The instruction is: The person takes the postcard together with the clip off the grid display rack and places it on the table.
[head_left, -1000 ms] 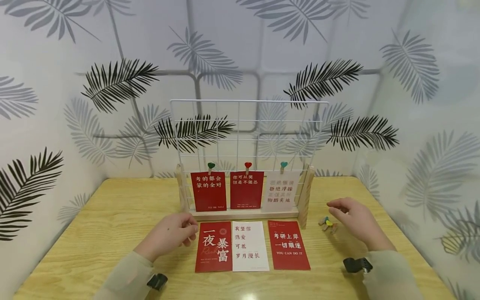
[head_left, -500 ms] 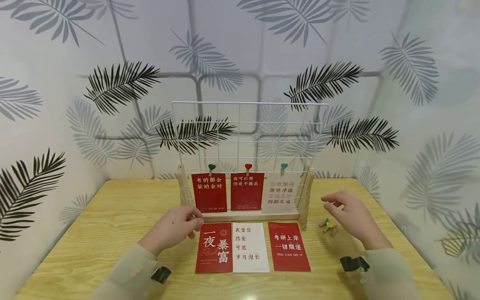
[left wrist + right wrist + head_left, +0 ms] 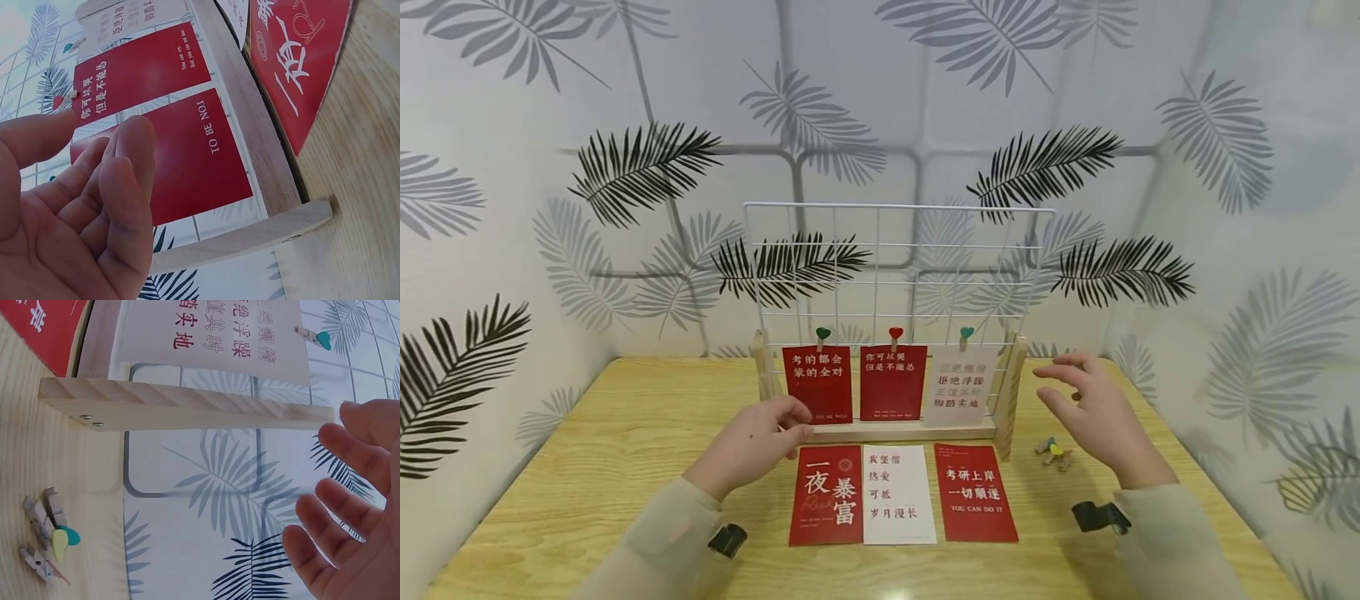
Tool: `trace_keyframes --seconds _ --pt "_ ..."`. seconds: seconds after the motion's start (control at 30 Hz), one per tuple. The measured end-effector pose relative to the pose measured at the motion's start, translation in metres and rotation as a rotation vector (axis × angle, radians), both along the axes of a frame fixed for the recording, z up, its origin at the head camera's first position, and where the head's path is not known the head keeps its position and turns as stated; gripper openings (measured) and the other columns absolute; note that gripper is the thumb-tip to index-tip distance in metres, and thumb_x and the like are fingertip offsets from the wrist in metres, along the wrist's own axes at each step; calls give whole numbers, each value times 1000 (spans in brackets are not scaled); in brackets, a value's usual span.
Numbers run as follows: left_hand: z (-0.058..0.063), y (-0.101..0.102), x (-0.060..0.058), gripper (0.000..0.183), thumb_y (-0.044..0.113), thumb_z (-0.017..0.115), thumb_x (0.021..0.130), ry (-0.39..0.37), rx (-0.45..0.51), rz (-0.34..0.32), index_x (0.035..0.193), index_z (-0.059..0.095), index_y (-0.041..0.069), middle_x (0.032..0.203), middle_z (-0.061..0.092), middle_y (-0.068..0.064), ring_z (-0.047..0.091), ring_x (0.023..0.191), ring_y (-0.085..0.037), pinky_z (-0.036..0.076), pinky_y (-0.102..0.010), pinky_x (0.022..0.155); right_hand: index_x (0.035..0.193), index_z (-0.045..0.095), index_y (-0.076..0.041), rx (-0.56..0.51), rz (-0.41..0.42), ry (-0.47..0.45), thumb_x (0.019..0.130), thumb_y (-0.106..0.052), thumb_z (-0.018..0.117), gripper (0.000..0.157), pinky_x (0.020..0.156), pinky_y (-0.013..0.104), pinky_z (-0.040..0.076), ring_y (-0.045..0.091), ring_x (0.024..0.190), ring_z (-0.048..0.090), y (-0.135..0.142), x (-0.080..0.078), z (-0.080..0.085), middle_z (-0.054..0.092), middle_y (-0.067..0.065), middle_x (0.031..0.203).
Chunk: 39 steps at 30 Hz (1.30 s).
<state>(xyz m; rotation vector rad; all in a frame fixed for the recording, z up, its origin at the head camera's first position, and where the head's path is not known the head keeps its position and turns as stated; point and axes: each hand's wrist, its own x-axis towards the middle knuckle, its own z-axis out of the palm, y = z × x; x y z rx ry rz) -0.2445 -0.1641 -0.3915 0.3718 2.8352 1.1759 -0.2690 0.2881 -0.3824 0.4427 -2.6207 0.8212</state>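
My left hand [image 3: 758, 443] holds nothing, fingers loosely bent, near the left foot of a white wire grid rack [image 3: 891, 283] with a wooden base. In the left wrist view its fingers overlap a red card [image 3: 200, 169] clipped to the rack. My right hand [image 3: 1097, 417] is empty, fingers spread, just right of the wooden side post [image 3: 187, 403]. A red card [image 3: 892, 383] and a white card [image 3: 962, 387] also hang there, each under a heart-topped clothespin. Several loose mini clothespins [image 3: 50, 531] lie on the table below my right hand.
In front of the rack lie a red card [image 3: 826, 496], a white card [image 3: 898, 496] beside it and another red card [image 3: 976, 493]. All rest on the wood-grain table [image 3: 647, 400]. Leaf-patterned walls [image 3: 1225, 317] close off the back and sides.
My left hand has moved right and forward towards the rack's left end. My right hand has risen forward, away from the loose clothespins, and its fingers have spread. The cards stay put.
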Motion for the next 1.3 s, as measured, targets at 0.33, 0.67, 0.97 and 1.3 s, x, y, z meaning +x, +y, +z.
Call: trace_keyframes --seconds 0.33,0.67,0.97,1.3 --pt "0 8 -3 16 24 67 98 15 17 -3 111 68 15 89 66 5 67 78 -21 52 -36 70 132 66 -10 23 1 126 101 -24 65 34 91 59 46 36 118 49 -14 0 13 50 15 129" --pt "2 22 -8 17 25 68 97 59 16 -22 112 68 15 92 69 3 63 80 -13 54 -37 76 128 70 -10 67 34 190 98 -17 68 30 85 56 44 34 110 49 -28 -8 30 53 13 120" --pt "2 32 -10 19 25 69 97 67 31 -25 113 69 15 94 68 5 63 81 -15 55 -37 76 125 72 -13 134 77 249 96 -16 70 29 79 46 41 25 95 50 -42 -20 44 58 8 107" --pt "3 43 -12 17 29 70 96 69 6 -37 112 69 22 93 67 9 63 80 -14 54 -35 74 129 70 -16 192 103 138 97 -19 69 32 74 43 42 26 89 49 -58 -25 59 57 9 99"
